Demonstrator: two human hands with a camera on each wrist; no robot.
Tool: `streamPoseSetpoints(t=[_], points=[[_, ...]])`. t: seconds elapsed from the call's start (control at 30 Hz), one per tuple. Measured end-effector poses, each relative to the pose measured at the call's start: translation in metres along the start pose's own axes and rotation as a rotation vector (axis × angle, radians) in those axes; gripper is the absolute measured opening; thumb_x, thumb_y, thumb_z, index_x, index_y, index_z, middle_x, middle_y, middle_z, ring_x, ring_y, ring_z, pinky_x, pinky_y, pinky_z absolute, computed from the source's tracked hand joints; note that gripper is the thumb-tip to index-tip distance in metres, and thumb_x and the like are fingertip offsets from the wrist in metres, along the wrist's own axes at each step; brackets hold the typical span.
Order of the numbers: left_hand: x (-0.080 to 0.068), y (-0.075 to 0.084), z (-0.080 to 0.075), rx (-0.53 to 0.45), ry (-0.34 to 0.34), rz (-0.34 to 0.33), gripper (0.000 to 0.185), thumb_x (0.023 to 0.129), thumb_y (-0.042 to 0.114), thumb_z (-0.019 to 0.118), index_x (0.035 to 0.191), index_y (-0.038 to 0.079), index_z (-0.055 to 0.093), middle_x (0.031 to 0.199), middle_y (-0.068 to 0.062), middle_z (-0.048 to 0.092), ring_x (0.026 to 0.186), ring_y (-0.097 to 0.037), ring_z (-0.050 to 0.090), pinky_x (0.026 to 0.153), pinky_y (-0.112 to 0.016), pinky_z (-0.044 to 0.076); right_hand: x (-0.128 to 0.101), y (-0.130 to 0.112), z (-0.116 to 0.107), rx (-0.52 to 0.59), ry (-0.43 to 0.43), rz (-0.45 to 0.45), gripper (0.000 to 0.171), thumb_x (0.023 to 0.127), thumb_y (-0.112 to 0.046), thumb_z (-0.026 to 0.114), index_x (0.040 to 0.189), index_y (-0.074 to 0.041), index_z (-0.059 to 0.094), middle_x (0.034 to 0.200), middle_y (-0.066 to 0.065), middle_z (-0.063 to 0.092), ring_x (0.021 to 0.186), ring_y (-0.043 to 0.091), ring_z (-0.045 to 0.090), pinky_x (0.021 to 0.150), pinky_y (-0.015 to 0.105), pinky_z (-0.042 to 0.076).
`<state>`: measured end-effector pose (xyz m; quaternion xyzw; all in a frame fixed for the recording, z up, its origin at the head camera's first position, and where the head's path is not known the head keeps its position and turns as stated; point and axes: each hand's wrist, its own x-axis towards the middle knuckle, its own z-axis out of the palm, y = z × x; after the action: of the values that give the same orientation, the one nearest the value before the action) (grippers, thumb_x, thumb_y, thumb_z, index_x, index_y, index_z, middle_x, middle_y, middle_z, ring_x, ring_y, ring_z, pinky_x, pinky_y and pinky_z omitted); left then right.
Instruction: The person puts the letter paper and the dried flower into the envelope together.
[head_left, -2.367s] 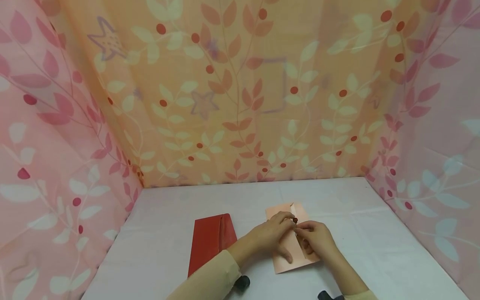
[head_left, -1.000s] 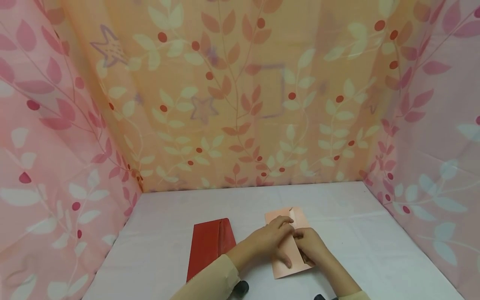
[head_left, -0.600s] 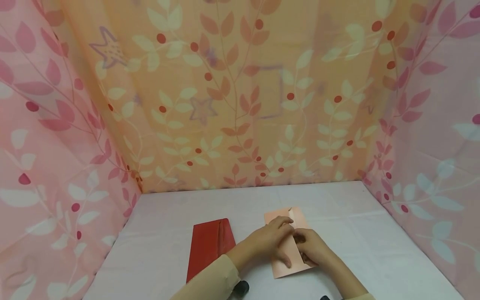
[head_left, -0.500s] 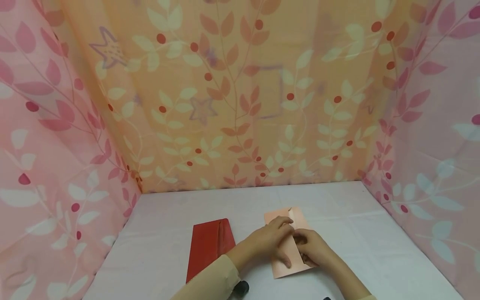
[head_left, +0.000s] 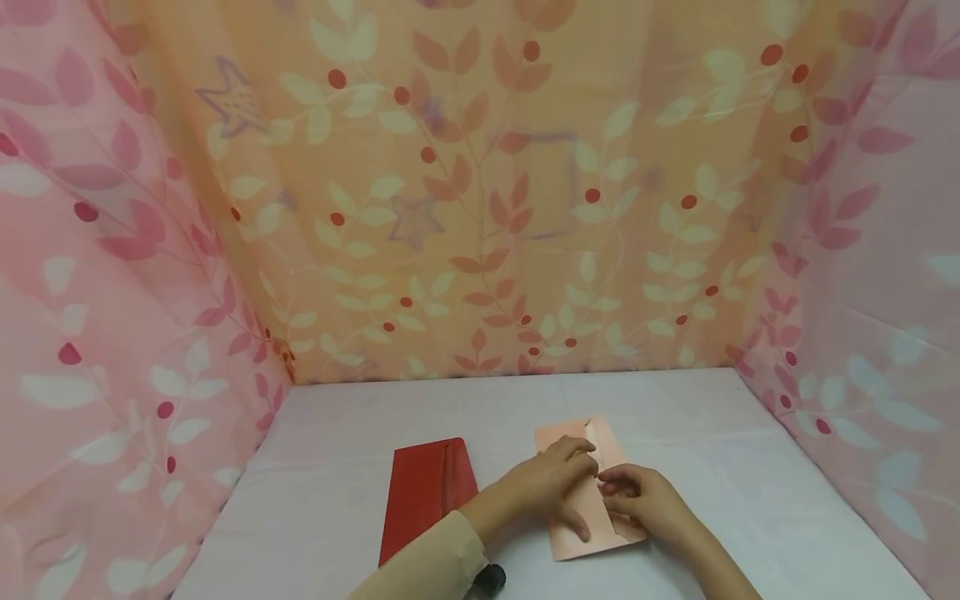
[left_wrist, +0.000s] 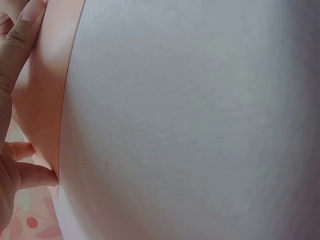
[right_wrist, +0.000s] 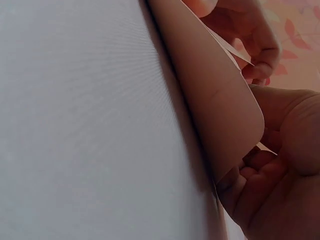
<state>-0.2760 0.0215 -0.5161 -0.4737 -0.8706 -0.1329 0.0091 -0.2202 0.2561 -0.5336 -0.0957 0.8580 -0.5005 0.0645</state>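
My left hand [head_left: 551,483] lies over the middle of the pale pink envelope [head_left: 588,492], fingers [head_left: 577,527] stretched and pressing it flat against the desk [head_left: 720,450], thumb reaching along the flap's fold. My right hand [head_left: 645,498] sits just beside it on the envelope's right half, fingers curled and pinching the edge of the flap [right_wrist: 220,125] (in the right wrist view the paper bows up over my knuckles, so the flap is lifted off the body a little). From the left wrist camera I see only my fingertips [left_wrist: 20,35] touching the envelope's long edge, the paper lying flat on the white desk cloth.

The pink envelope rests near the front centre of the desk, its long side running away from me and slightly tilted. To its left, apart from it, a red envelope [head_left: 427,492] lies flat with its flap folded down. Leaf-patterned curtains [head_left: 480,208] in pink and orange close in the desk on three sides
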Motion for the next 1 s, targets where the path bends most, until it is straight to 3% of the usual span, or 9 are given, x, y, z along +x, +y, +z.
streamPoseSetpoints(t=[0.13,0.27,0.33,0.5,0.83,1.0], points=[[0.000,0.004,0.000,-0.001,-0.004,-0.003,0.084,0.063,0.074,0.081,0.130,0.034,0.051,0.159,0.011,0.031,0.147,-0.007,0.030,0.099,-0.031,0.050,-0.002,0.007,-0.002,0.034,0.000,0.028,0.045,0.086,-0.024,0.082,0.123,-0.003,0.066,0.106,0.007,0.072,0.087,0.014,0.067,0.068,0.026,0.055],[0.001,0.006,-0.003,0.029,-0.023,-0.009,0.084,0.063,0.075,0.081,0.130,0.034,0.050,0.158,0.011,0.032,0.146,-0.007,0.029,0.097,-0.033,0.052,-0.002,0.009,-0.005,-0.039,0.025,0.013,0.048,0.084,-0.032,0.084,0.122,-0.007,0.068,0.110,0.003,0.073,0.089,0.010,0.068,0.072,0.025,0.055],[0.003,0.007,-0.005,0.039,-0.042,-0.011,0.084,0.063,0.075,0.081,0.129,0.035,0.050,0.157,0.011,0.033,0.144,-0.009,0.031,0.094,-0.037,0.053,-0.003,0.010,-0.006,-0.102,0.040,-0.006,0.048,0.083,-0.034,0.085,0.121,-0.010,0.069,0.109,0.000,0.074,0.092,0.008,0.068,0.078,0.023,0.054],[0.008,0.005,-0.003,0.068,-0.098,-0.042,0.085,0.061,0.078,0.079,0.130,0.037,0.050,0.156,0.013,0.031,0.140,-0.015,0.036,0.096,-0.052,0.052,-0.002,0.011,-0.009,-0.158,0.056,-0.013,0.046,0.081,-0.031,0.087,0.119,-0.012,0.070,0.105,-0.003,0.073,0.090,0.008,0.066,0.076,0.023,0.053],[0.015,0.006,-0.008,0.112,-0.207,-0.066,0.084,0.060,0.079,0.079,0.131,0.042,0.052,0.158,0.015,0.031,0.139,-0.020,0.039,0.095,-0.056,0.052,-0.002,0.009,-0.011,-0.189,0.084,0.033,0.045,0.080,-0.032,0.087,0.118,-0.015,0.071,0.104,-0.003,0.071,0.086,0.011,0.062,0.073,0.023,0.050],[0.014,0.006,-0.006,0.098,-0.244,-0.073,0.091,0.063,0.078,0.078,0.142,0.045,0.047,0.165,0.016,0.024,0.148,-0.029,0.034,0.100,-0.060,0.049,-0.006,0.008,-0.012,-0.222,0.102,0.045,0.042,0.079,-0.029,0.087,0.116,-0.014,0.072,0.101,-0.003,0.071,0.085,0.011,0.061,0.073,0.023,0.050]])
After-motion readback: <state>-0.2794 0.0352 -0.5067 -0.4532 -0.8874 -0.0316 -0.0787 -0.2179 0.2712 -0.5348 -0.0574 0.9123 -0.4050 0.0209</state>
